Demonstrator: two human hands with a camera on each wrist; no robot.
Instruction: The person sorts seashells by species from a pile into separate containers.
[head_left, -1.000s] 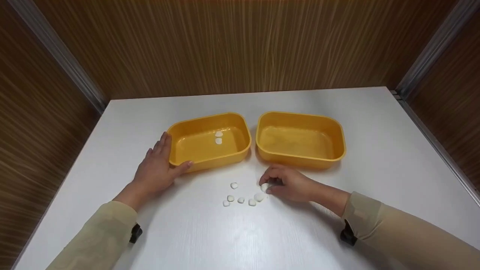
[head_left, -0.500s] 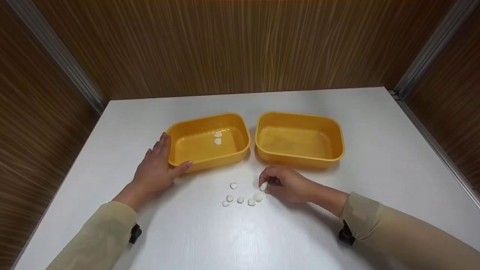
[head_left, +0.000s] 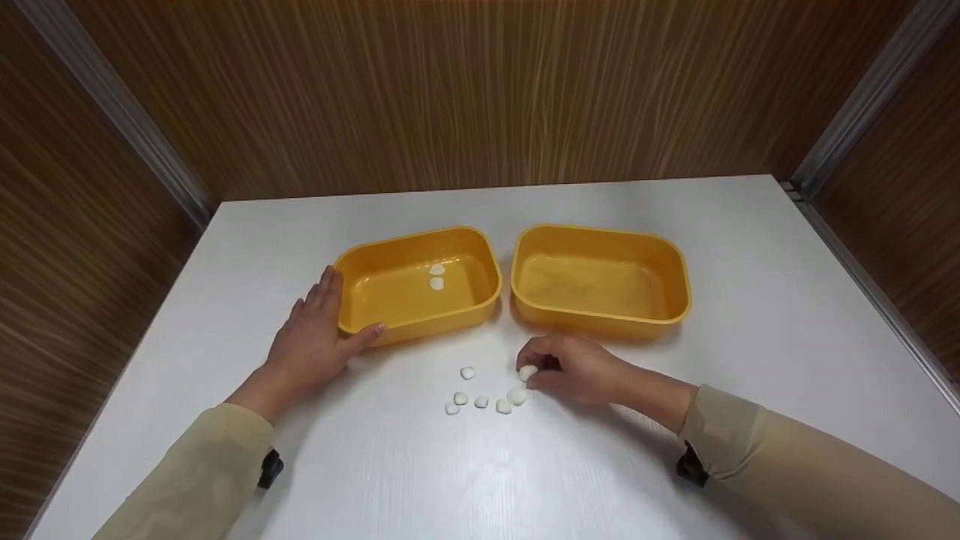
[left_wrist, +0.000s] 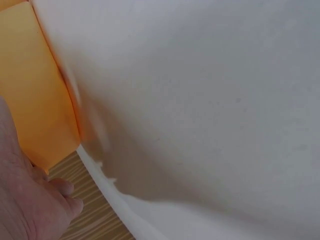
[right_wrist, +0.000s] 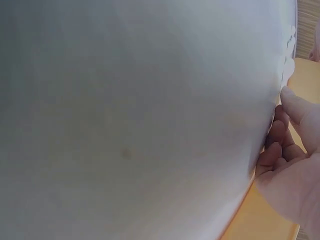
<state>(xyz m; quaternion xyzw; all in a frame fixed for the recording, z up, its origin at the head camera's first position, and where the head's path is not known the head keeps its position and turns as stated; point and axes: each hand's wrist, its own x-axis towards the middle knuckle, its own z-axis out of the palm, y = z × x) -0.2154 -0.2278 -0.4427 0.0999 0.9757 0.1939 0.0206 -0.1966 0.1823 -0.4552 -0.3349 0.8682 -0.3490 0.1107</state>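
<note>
In the head view my right hand (head_left: 574,369) pinches a white pebble (head_left: 527,373) between thumb and fingers, low over the table. Several more white pebbles (head_left: 517,396) lie just left of that hand. My left hand (head_left: 311,334) rests against the left yellow bin (head_left: 420,328), fingers along its left side and thumb at its front wall. Two flat white pebbles (head_left: 436,283) lie inside that bin. The left wrist view shows my left hand (left_wrist: 35,200) beside the bin wall (left_wrist: 35,90). In the right wrist view the curled fingers (right_wrist: 275,132) hide the held pebble.
To the right stands a second yellow bin (head_left: 600,324) with nothing seen inside, a narrow gap from the first. Both are on a white table (head_left: 450,480). Wood-grain panels (head_left: 480,90) rise behind and at both sides.
The pebble in my right fingers has turned slightly. Both hands, the bins and the loose pebbles stay in almost the same places.
</note>
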